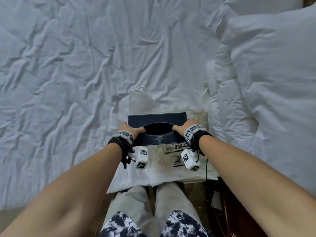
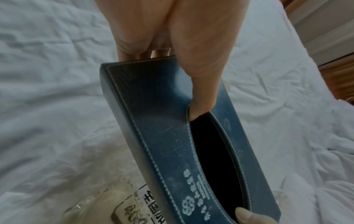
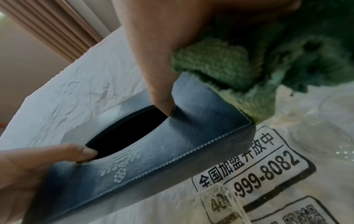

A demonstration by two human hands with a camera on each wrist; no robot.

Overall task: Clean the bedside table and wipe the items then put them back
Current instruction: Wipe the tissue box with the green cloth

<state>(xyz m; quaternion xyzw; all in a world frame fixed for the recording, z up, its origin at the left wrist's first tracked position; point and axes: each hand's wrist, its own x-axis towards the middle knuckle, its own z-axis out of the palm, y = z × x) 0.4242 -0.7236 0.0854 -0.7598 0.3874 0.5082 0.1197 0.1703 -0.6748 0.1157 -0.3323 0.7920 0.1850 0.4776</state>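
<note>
The dark blue leather tissue box (image 1: 156, 129) with white stitching and an empty oval slot sits level at six o'clock above the bed. A green knitted cloth (image 3: 226, 66) presses its three o'clock end.

The tissue box (image 1: 156, 120) in the middle of the frame is dark navy with pale stitching and a light flower logo. The cloth (image 3: 226, 68) at upper right is green knit. The bed sheet (image 1: 77, 65) is white. My shorts (image 1: 119, 226), bottom centre, are navy-and-white blotched.

Soft, cool daylight, dim overall; wrist views blur and bend at edges, brightest toward eleven o'clock near the curtain (image 3: 57, 30)
</note>
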